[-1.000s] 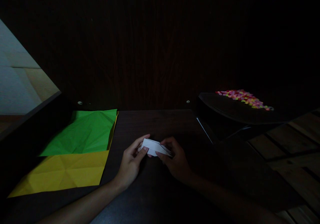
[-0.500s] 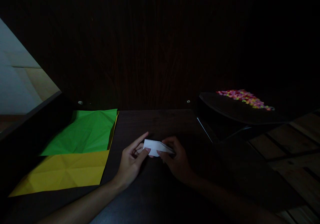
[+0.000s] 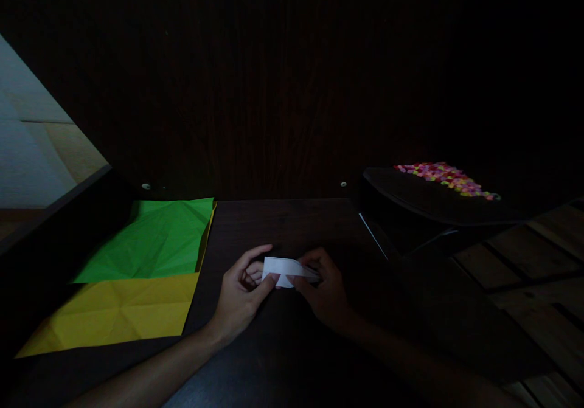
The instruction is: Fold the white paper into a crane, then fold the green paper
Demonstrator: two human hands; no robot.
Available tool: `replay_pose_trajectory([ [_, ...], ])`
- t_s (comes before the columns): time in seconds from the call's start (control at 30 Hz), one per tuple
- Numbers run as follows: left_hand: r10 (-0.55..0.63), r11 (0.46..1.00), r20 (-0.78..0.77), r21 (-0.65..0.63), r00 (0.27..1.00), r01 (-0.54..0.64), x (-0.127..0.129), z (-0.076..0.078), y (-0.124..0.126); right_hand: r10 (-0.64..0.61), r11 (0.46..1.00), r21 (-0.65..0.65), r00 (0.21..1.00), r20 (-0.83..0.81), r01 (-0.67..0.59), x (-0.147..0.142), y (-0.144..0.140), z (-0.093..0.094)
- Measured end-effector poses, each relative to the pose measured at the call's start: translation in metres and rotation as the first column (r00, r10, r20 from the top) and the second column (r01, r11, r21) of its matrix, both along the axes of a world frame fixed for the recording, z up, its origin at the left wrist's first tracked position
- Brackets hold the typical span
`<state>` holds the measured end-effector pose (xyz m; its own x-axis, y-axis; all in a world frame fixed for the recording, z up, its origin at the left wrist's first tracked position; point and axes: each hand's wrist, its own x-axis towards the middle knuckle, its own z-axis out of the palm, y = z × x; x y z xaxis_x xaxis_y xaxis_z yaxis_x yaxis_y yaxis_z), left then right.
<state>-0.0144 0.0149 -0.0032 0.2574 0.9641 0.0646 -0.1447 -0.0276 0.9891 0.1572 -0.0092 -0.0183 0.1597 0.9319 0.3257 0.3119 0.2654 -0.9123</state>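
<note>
**White paper drawn tighter between two hands**

Since the earlier frame the folded white paper (image 3: 286, 270) has tipped a little flatter and shifted slightly toward the person, and the left thumb has slid up along its near edge; both hands have stayed low over the middle of the dark tabletop (image 3: 283, 347).

The left hand (image 3: 241, 289) pinches the left end of the paper, thumb in front and fingers curled behind, so its grip is closed on the sheet. The right hand (image 3: 322, 286) holds the right end the same way, fingers folded over the top edge (the light is dim, so the exact finger placement on that side is hard to make out). The paper sits between the two hands, held just above the tabletop; whether its lower edge touches the surface cannot be told.

Well to the left lies a creased green sheet (image 3: 155, 238), and a yellow sheet (image 3: 118, 314) shows beneath it, toward the person and along its right edge. To the right, apart from the hands, a dark tray (image 3: 424, 204) carries a heap of small coloured pieces (image 3: 444, 178). A dark wooden wall (image 3: 274, 92) rises behind the tabletop.
</note>
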Motion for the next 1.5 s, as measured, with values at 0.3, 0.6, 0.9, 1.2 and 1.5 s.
replay_pose_trajectory([
  [0.3,-0.038,0.999,0.042,-0.017,0.998,0.038,0.0,0.001,0.001,0.206,0.976,0.065,0.978,0.02,-0.207,0.003,0.001,0.007],
  [0.6,-0.07,0.997,0.06,-0.009,0.996,0.07,-0.002,0.002,0.002,0.283,0.955,0.085,0.959,0.007,-0.283,0.006,0.003,0.009],
  [0.9,-0.071,0.994,0.098,-0.078,0.993,0.079,-0.001,-0.002,0.003,0.159,0.987,0.023,0.987,0.013,-0.159,0.008,0.003,0.008],
  [1.2,-0.115,0.972,0.16,-0.186,0.98,0.144,-0.004,-0.002,0.005,0.106,0.988,-0.093,0.977,-0.186,-0.124,0.007,0.009,0.007],
  [1.5,-0.155,0.963,0.184,-0.191,0.971,0.19,-0.007,-0.007,0.006,0.157,0.958,-0.184,0.938,-0.31,-0.221,0.013,0.017,0.008],
])
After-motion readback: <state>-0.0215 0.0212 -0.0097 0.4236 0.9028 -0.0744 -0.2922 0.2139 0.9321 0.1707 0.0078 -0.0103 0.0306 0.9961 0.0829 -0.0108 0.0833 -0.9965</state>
